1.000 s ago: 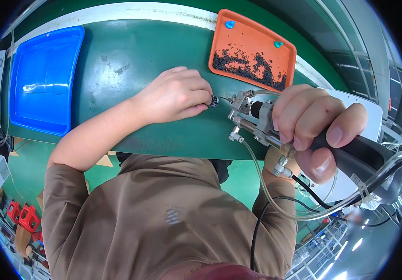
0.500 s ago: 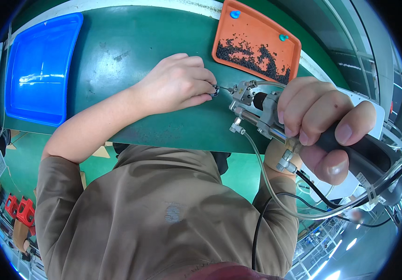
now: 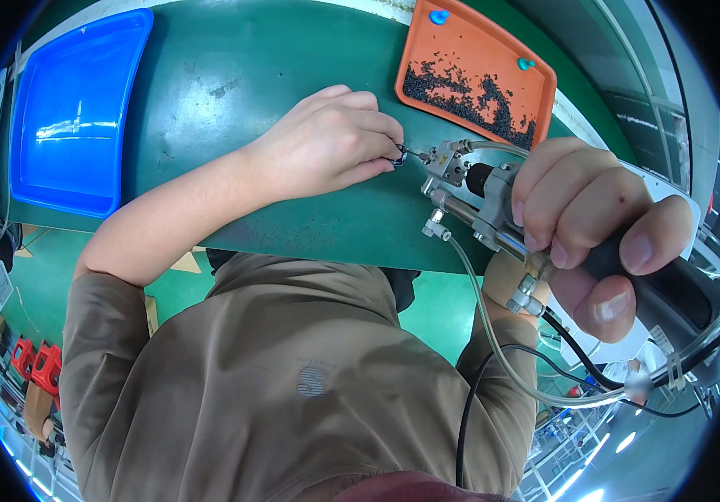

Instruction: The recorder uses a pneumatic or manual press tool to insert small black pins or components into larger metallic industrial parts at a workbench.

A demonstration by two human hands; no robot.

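Note:
My left hand (image 3: 335, 138) is closed, with thumb and fingertips pinching a small dark part (image 3: 399, 156) above the green table. The fingers hide most of that part. My right hand (image 3: 594, 226) wraps round the black body of an electric screwdriver (image 3: 678, 284), which has metal fittings and a clear hose at its front end. Its thin bit (image 3: 415, 153) points left and meets the small part at my left fingertips. Whether a screw sits at the tip is too small to tell.
Beyond the screwdriver lies an orange tray (image 3: 470, 50) with many tiny black screw-like pieces (image 3: 460, 96) and two small blue-green knobs. A blue tray (image 3: 76, 125) stands at the table's left end. The clear hose (image 3: 485, 326) and a black cable loop below my right hand.
The whole view has shifted slightly, so hands, screwdriver and orange tray appear a little farther right. Both grips stay the same, and the bit remains at the small part.

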